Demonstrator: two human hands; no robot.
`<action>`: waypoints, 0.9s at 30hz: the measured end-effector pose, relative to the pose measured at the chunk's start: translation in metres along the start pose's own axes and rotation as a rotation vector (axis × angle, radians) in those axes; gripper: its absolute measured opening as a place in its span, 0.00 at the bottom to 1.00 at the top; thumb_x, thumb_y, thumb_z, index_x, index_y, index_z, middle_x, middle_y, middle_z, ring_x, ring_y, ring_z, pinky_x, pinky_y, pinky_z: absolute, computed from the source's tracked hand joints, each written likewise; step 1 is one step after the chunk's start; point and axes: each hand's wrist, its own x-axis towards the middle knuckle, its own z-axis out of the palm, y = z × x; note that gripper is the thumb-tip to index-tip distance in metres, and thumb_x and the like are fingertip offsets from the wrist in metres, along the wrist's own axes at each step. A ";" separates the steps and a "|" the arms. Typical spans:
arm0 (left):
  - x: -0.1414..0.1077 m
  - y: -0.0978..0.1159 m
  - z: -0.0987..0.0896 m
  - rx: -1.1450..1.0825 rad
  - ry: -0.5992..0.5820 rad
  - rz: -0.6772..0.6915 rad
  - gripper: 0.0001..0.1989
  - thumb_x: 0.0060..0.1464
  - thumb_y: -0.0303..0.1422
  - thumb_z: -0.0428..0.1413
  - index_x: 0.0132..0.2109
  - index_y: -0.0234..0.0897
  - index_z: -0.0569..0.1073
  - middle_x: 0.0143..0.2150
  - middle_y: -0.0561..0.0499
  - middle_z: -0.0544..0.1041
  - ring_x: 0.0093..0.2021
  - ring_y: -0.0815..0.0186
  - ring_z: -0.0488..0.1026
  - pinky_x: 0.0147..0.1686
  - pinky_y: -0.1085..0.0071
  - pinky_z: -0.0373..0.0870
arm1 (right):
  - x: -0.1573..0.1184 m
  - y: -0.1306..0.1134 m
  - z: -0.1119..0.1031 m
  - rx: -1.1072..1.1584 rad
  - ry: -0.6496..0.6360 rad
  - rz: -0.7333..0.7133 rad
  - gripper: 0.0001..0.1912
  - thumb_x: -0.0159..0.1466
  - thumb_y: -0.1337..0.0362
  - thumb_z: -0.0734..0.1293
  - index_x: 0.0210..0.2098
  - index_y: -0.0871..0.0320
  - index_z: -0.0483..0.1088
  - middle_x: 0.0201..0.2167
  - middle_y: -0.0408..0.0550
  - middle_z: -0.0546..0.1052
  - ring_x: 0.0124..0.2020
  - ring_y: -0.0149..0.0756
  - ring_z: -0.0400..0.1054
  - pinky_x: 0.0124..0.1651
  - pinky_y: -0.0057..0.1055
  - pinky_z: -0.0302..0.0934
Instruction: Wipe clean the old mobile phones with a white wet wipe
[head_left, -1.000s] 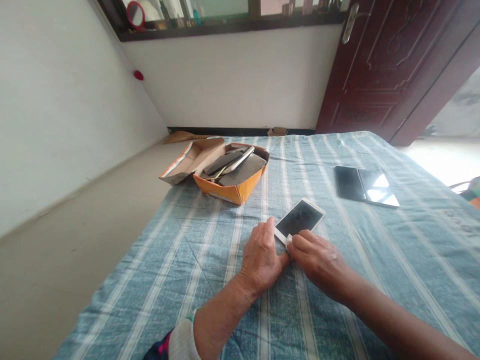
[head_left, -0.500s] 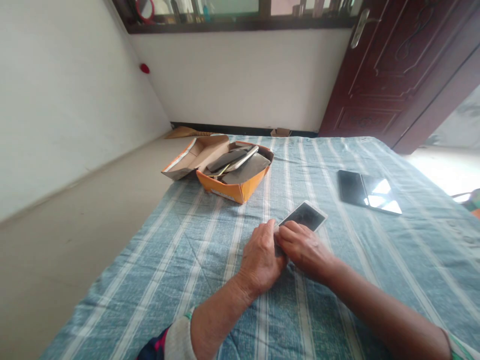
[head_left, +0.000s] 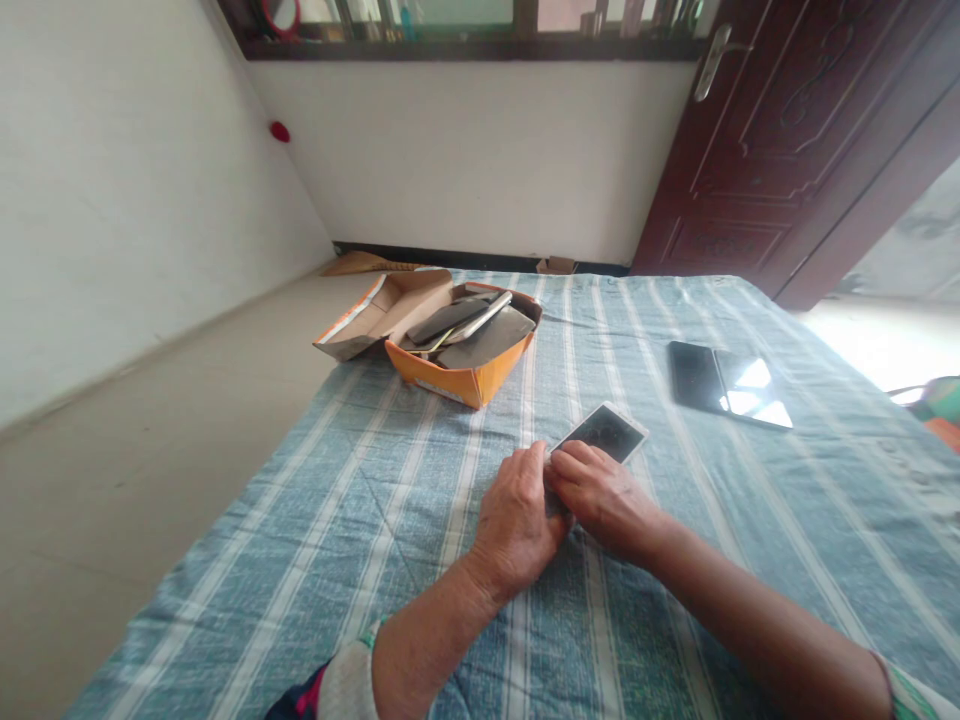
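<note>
A white-framed smartphone (head_left: 611,430) with a dark screen lies at a slant on the striped cloth. My left hand (head_left: 517,515) is closed around its near end, the thumb along the edge. Curled fingers of my right hand (head_left: 604,495) press on the same near end, close against the left thumb. That end of the phone is mostly hidden under both hands. Beyond them stands an orange cardboard box (head_left: 491,375), its flap folded open to the left, holding several flat phone-like devices (head_left: 465,320).
Two dark, glossy phones (head_left: 731,385) lie side by side at the right on the blue-striped cloth (head_left: 420,480). Past the far edge are a white wall (head_left: 465,160) and a dark red door (head_left: 750,150). Tiled floor runs along the left side.
The view has shifted slightly, so everything sits a little further left. Both hands keep their hold on the phone's near end, with no clear movement of the phone.
</note>
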 end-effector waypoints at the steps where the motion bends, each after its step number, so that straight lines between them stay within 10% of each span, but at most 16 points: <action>1: 0.000 0.000 0.000 -0.001 0.001 0.006 0.33 0.42 0.25 0.56 0.57 0.33 0.59 0.45 0.44 0.70 0.48 0.57 0.68 0.49 0.57 0.69 | 0.002 -0.001 0.001 -0.011 -0.006 0.009 0.08 0.65 0.70 0.63 0.31 0.64 0.71 0.32 0.50 0.69 0.35 0.38 0.59 0.35 0.35 0.59; 8: 0.002 0.000 -0.002 0.013 0.001 -0.027 0.32 0.43 0.24 0.56 0.57 0.34 0.59 0.46 0.44 0.71 0.47 0.57 0.70 0.49 0.58 0.70 | -0.015 -0.009 -0.001 -0.083 -0.002 0.092 0.06 0.65 0.70 0.63 0.35 0.64 0.71 0.33 0.50 0.68 0.36 0.40 0.59 0.34 0.35 0.58; 18: 0.004 0.002 -0.003 0.038 -0.014 -0.026 0.33 0.42 0.26 0.61 0.56 0.36 0.59 0.47 0.44 0.71 0.46 0.56 0.70 0.48 0.56 0.70 | -0.030 0.048 -0.011 -0.170 -0.013 0.400 0.11 0.67 0.75 0.57 0.38 0.62 0.70 0.34 0.50 0.69 0.37 0.39 0.61 0.39 0.31 0.59; 27: 0.006 0.004 -0.002 0.096 0.061 0.030 0.33 0.43 0.32 0.64 0.55 0.36 0.59 0.44 0.45 0.71 0.45 0.55 0.71 0.45 0.57 0.73 | -0.036 -0.006 -0.007 -0.074 0.053 0.256 0.10 0.67 0.72 0.57 0.36 0.62 0.69 0.33 0.51 0.68 0.35 0.39 0.59 0.37 0.33 0.60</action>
